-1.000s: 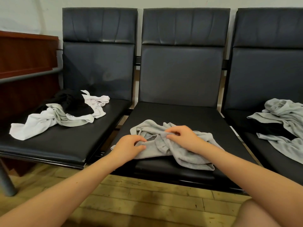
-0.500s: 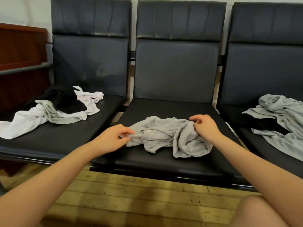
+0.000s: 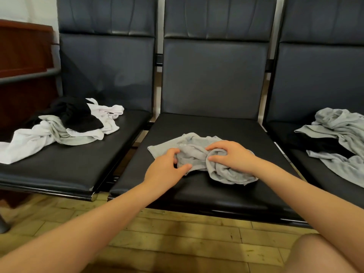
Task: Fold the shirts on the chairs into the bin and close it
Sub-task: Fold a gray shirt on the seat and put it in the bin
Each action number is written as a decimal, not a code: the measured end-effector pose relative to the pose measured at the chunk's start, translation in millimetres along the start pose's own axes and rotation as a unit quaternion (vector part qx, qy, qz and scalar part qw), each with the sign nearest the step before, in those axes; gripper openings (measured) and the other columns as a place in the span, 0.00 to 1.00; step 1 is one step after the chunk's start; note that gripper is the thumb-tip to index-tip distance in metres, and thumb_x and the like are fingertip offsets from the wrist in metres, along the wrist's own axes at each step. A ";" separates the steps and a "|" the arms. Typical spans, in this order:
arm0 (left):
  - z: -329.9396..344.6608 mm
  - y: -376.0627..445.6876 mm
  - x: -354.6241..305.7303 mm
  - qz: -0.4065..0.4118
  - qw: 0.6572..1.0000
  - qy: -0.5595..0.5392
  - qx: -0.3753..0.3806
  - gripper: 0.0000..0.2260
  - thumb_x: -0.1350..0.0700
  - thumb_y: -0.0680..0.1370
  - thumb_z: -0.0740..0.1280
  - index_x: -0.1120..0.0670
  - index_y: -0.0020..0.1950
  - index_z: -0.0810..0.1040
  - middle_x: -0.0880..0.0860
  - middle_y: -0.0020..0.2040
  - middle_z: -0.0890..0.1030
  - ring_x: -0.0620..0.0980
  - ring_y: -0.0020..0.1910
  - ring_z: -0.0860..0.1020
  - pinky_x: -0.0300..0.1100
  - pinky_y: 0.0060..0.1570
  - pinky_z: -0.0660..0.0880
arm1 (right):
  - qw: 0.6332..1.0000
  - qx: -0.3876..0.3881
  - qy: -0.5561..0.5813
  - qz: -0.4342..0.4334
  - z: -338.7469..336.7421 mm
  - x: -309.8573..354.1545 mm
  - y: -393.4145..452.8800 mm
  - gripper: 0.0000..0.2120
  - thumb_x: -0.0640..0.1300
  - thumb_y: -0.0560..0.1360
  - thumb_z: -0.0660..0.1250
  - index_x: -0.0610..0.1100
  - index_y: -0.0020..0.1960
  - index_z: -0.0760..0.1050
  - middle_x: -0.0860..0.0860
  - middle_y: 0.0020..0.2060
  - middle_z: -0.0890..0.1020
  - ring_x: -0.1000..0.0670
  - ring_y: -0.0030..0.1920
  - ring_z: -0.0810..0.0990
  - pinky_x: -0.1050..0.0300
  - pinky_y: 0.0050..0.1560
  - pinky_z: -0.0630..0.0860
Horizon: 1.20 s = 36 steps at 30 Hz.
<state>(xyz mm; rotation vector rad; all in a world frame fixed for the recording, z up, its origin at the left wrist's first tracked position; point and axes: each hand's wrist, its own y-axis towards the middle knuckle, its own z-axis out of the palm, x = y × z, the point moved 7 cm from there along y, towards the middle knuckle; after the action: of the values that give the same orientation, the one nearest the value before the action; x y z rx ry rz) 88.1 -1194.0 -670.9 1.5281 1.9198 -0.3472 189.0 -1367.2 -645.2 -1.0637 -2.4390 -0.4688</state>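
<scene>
Landmark: the middle chair (image 3: 208, 123), one of three dark seats in a row.
Grey shirt (image 3: 199, 152): lies crumpled on the middle chair's seat, towards its front edge.
Left hand (image 3: 167, 170): at the shirt's left part, thumb and fingers curled into the cloth, pinching a fold.
Right hand (image 3: 234, 156): on the bunched right part of the shirt, fingers curled round a wad of it.
Left of the middle chair: a heap of white, grey and black shirts (image 3: 65, 125) on the neighbouring seat.
Right of the middle chair: more grey shirts over something black (image 3: 338, 138) on that seat.
Bin: not in view; where it stands cannot be told.
Step in hand: probably sorting out the grey shirt, finding its edges before any fold; it is not yet flat.
Next move calls for: drawing the two grips apart to spread the shirt flat on the seat, the wadded right part shaken loose, so that the folds come out clean.
Progress: early, with both side heaps unfolded.
</scene>
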 end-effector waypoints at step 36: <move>-43.9 -1.8 50.5 0.056 0.993 0.101 -0.036 0.19 0.50 0.78 0.66 0.46 0.69 0.69 0.46 0.58 0.76 0.47 0.58 0.74 0.43 0.57 0.72 | 0.976 0.040 0.201 0.077 46.0 -5.2 97.8 0.10 0.46 0.75 0.70 0.39 0.50 0.83 0.45 0.42 0.82 0.50 0.43 0.78 0.55 0.48 0.74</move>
<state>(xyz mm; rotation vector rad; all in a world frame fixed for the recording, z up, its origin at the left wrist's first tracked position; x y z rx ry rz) 66.8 -1130.6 -670.0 1.6682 1.9642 -0.0755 253.9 -1285.6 -674.1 -1.0032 -1.9882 -0.4779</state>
